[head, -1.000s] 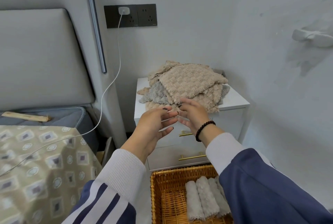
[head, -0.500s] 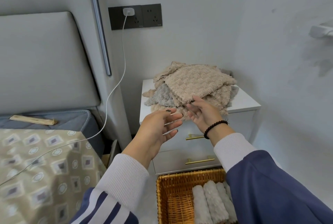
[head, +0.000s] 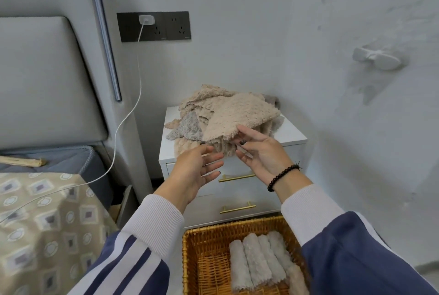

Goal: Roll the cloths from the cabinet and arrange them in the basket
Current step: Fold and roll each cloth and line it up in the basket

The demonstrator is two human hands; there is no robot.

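A loose pile of beige and grey cloths (head: pixel 237 111) lies on top of the white cabinet (head: pixel 293 136). My right hand (head: pixel 263 154), with a black bead bracelet on the wrist, reaches the front edge of the top beige cloth; its forefinger lies on that edge and the thumb sits just below. My left hand (head: pixel 196 170) hovers with its fingers spread in front of the pile's lower edge and holds nothing. Below me stands the wicker basket (head: pixel 190 237), with several rolled grey cloths (head: pixel 256 261) side by side at its right; my right sleeve hides its far right corner.
To the left is a bed with a patterned cover (head: pixel 47 218) and a grey headboard (head: pixel 42 76). A white charger cable (head: pixel 123 119) hangs from the wall socket (head: pixel 154 26) across the bed. A white hook (head: pixel 377 58) sticks out of the right wall.
Both hands have moved forward to the pile and drawn a little apart. My right hand's fingers have come to the top beige cloth's front edge.
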